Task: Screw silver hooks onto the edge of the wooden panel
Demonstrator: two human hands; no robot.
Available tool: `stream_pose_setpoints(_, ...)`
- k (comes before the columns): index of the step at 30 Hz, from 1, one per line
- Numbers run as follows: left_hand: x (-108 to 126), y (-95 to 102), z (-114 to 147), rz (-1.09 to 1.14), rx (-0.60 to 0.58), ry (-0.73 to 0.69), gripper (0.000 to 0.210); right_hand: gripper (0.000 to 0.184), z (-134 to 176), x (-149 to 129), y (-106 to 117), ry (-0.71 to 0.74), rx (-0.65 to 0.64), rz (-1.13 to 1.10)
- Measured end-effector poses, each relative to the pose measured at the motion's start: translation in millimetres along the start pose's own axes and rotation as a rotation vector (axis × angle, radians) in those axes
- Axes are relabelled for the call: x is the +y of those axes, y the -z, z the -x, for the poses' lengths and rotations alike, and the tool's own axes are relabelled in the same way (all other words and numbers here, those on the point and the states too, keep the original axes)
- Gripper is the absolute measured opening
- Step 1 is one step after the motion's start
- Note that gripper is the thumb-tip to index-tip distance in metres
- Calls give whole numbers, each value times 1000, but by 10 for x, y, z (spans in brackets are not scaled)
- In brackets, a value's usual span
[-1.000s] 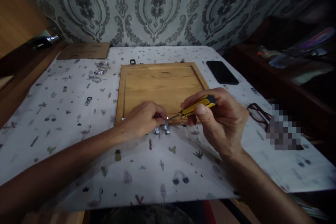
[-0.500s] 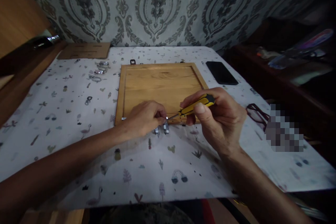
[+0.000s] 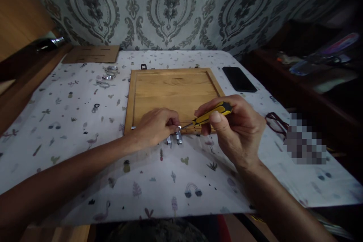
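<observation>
A yellow-and-black screwdriver (image 3: 211, 115) is gripped in my right hand (image 3: 238, 128), its thin shaft pointing left and slightly down. The tip meets a shiny metal fitting (image 3: 178, 136) at the near edge of a framed wooden panel (image 3: 176, 87). My left hand (image 3: 159, 125) rests over that same edge, thumb and fingers pinched beside the screwdriver tip. What sits between those fingertips is too small and hidden to make out. Another metal fitting (image 3: 168, 140) sticks out just left of the first, partly behind my left hand.
Several loose metal fittings (image 3: 107, 76) lie left of the panel, before a flat brown cardboard piece (image 3: 90, 54). At right are a black phone (image 3: 239, 79) and dark-rimmed glasses (image 3: 276, 124), near a blurred patch. Patterned cloth (image 3: 153, 189) covers the table against the wall.
Hardly anything differs. Both hands, the screwdriver and the panel keep their places, with only a very slight shift of the view.
</observation>
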State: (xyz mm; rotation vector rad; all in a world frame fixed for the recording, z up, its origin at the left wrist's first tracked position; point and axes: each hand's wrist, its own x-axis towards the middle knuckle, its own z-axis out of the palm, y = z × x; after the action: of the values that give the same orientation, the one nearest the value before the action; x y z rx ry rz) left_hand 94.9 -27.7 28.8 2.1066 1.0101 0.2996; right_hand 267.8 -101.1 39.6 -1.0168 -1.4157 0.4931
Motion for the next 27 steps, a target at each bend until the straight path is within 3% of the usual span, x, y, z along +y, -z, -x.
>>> stream_pose_setpoints(14,51,49,66,-3,6,-29,16,23,-1,-17,6,-8,-4,3)
stream_pose_setpoints(21,7,161,195,-160,97,-150,18,22,18,-11,12,10,-2,22)
stream_pose_setpoints(27,-44,135,340,-412,44,-347,31,17,11,-2,8,20,-8,7)
